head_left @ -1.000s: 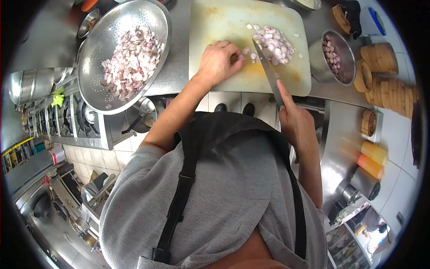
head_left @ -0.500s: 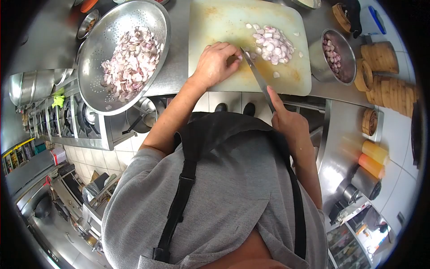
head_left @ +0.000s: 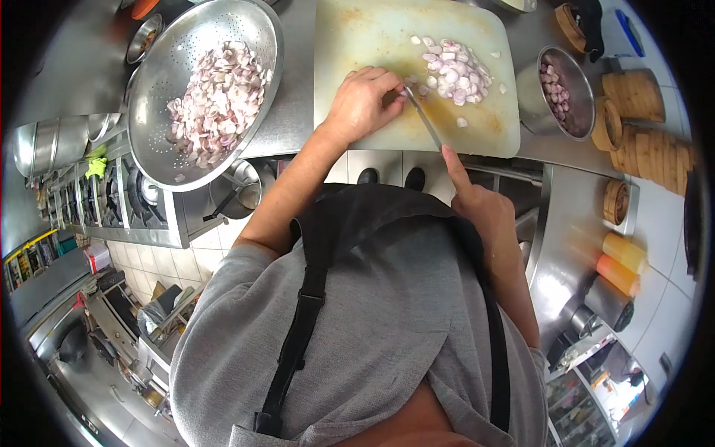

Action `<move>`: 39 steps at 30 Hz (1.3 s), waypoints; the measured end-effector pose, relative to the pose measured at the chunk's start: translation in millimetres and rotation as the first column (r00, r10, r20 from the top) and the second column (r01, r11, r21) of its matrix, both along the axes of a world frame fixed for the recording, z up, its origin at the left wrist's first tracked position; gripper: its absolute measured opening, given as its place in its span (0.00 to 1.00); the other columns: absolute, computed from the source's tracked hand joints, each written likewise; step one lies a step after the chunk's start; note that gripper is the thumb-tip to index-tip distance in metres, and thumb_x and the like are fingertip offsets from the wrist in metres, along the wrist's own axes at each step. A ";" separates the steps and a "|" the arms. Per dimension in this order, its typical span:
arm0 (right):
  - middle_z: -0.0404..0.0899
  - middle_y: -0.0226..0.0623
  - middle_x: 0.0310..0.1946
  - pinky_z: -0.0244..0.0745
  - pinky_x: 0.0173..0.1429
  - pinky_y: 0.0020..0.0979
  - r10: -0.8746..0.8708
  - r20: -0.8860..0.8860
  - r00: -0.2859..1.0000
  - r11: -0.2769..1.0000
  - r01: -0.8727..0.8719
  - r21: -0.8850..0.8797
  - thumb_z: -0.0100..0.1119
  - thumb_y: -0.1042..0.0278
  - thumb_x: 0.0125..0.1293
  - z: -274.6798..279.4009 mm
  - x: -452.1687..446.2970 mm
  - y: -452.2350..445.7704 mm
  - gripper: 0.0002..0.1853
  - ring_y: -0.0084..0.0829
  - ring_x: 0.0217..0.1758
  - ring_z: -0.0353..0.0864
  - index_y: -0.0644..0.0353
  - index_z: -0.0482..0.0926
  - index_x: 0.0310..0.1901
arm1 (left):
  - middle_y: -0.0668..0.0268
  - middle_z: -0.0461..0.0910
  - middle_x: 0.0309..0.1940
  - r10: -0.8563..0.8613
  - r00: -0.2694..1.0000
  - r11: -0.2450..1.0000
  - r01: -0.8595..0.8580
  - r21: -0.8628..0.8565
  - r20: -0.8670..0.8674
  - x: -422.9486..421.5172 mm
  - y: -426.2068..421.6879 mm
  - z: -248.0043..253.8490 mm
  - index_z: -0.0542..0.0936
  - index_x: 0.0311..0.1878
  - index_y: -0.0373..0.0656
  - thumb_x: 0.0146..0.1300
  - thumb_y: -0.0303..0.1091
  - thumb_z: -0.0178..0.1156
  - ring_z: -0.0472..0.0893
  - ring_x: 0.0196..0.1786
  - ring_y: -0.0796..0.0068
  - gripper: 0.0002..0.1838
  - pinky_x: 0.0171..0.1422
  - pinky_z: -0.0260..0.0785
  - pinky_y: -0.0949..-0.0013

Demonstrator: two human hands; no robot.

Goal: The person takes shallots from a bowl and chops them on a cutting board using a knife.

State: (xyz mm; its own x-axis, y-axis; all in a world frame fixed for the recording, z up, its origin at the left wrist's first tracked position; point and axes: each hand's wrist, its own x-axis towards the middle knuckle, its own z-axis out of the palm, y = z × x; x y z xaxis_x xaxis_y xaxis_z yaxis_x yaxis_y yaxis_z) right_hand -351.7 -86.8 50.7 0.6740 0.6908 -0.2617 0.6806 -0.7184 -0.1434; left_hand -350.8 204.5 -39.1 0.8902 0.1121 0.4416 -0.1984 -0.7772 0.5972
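My left hand (head_left: pixel 363 104) rests on the white cutting board (head_left: pixel 357 37), fingers curled and pinching a small pale-pink shallot piece (head_left: pixel 404 92), mostly hidden by the fingers. In my right hand (head_left: pixel 482 207) is a kitchen knife (head_left: pixel 427 123), forefinger stretched along its top and handle covered by the palm. The blade slants up to the left, its tip right beside the left fingertips. Just right of the tip lies a heap of sliced shallots (head_left: pixel 459 73), with a few loose slices around it.
Left of the board, a large perforated colander (head_left: pixel 153 141) holds many pinkish-white shallot skins or pieces. On the right stands a steel bowl (head_left: pixel 585 112) with whole peeled shallots. Wooden boards (head_left: pixel 633 95) and orange and yellow bottles (head_left: pixel 618 276) are farther right.
The knife has turned a little and its tip has dropped slightly toward me, against the pinched shallot. My left hand has barely moved, and the sliced heap looks much the same.
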 end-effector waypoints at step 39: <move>0.85 0.54 0.27 0.81 0.45 0.56 -0.066 -0.143 0.988 0.995 0.076 0.066 0.55 0.71 0.72 24.2 10.9 4.5 0.44 0.56 0.33 0.88 0.28 0.56 0.87 | 0.63 0.86 0.32 0.010 0.999 1.000 -0.010 0.007 0.038 1.8 0.0 -1.6 0.85 0.38 0.44 0.58 0.27 0.73 0.85 0.40 0.55 0.07 0.49 0.79 0.55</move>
State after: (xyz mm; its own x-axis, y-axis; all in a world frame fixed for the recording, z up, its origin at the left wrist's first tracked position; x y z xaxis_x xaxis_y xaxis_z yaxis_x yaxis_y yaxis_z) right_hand -340.8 -82.3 74.9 0.6817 0.6629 -0.3096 0.5980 -0.7486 -0.2863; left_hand -349.0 204.5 -40.6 0.8717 0.1178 0.4757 -0.2128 -0.7833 0.5840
